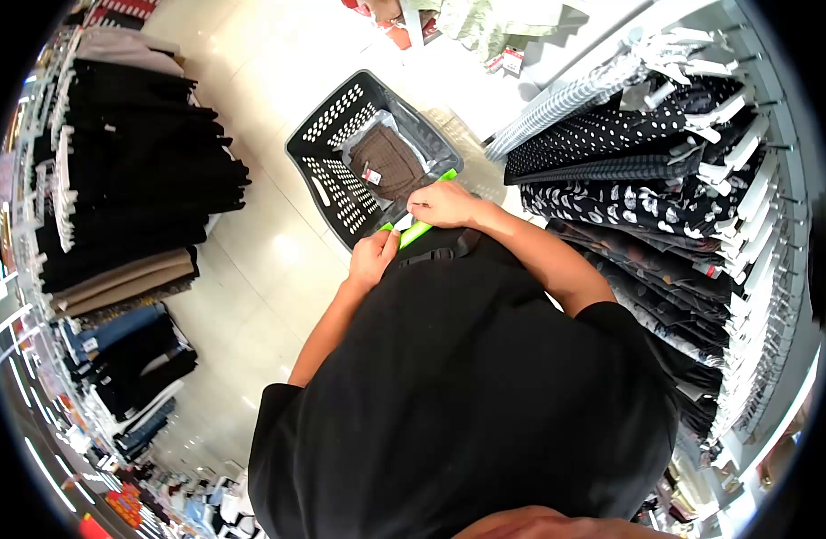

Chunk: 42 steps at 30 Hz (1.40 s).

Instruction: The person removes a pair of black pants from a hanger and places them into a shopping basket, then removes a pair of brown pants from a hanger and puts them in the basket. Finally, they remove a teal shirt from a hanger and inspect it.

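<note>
A dark grey shopping basket [327,148] with perforated walls stands in front of my body. Along its near side runs a bright green handle [419,232] with a white patch near the middle. My left hand [373,255] is closed around the handle's left end. My right hand [441,205] has its fingers curled over the handle further right; its palm side is hidden. Inside the basket lies a folded brown garment [386,160] with a white tag [371,175], resting on a pale grey, folded piece underneath.
To the left hang black garments [143,153] on a rack, with folded jeans [130,332] lower down. On the right, patterned garments [619,202] hang from white hangers [745,234]. A pale green garment [485,27] shows at the top. Light tiled floor [251,242] lies between the racks.
</note>
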{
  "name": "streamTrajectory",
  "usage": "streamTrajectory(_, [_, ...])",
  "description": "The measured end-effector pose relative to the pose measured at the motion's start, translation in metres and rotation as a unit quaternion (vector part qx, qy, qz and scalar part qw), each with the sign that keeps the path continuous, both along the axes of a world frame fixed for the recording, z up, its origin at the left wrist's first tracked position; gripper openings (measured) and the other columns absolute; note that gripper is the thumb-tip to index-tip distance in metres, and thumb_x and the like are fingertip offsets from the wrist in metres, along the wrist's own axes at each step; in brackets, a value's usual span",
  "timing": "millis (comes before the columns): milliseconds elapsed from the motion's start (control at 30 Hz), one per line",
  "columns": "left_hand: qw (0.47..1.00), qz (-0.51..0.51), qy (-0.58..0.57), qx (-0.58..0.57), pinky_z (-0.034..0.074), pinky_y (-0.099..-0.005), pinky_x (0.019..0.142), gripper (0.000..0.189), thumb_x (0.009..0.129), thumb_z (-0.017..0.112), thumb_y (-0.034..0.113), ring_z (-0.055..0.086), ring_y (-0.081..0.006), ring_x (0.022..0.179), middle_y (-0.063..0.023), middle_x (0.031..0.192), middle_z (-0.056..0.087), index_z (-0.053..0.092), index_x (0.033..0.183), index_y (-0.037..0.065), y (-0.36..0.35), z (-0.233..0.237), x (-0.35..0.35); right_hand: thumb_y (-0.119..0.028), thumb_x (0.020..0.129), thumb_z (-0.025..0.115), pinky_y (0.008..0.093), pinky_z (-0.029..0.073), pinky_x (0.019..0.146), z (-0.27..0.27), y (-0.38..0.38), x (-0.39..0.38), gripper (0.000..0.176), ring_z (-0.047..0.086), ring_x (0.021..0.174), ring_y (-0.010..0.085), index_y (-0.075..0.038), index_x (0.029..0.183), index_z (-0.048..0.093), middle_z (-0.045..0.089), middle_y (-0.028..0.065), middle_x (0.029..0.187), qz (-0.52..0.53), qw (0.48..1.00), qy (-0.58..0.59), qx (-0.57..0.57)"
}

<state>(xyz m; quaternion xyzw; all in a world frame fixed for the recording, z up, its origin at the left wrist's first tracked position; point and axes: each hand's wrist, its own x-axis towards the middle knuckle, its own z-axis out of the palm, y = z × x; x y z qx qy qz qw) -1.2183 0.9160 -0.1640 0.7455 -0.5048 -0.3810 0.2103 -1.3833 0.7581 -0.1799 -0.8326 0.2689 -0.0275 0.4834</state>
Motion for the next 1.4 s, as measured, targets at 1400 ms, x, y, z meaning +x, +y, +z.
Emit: streamTrajectory(1400, [0.981, 0.11, -0.156, -0.019, 0.045, -0.0477, 0.056, 0.024, 0.083, 0.06, 0.021, 0.056, -0.0374, 0.058, -0.0146, 0.058, 0.056, 0.058, 0.063, 0.008, 0.088, 0.004, 0.003, -0.056, 0.089, 0.054, 0.0462, 0.048, 0.075, -0.021, 0.056, 0.033, 0.053, 0.064, 0.086, 0.0376, -0.005, 0.105, 0.056, 0.065, 0.0202, 0.088, 0.468, 0.851, 0.075, 0.224])
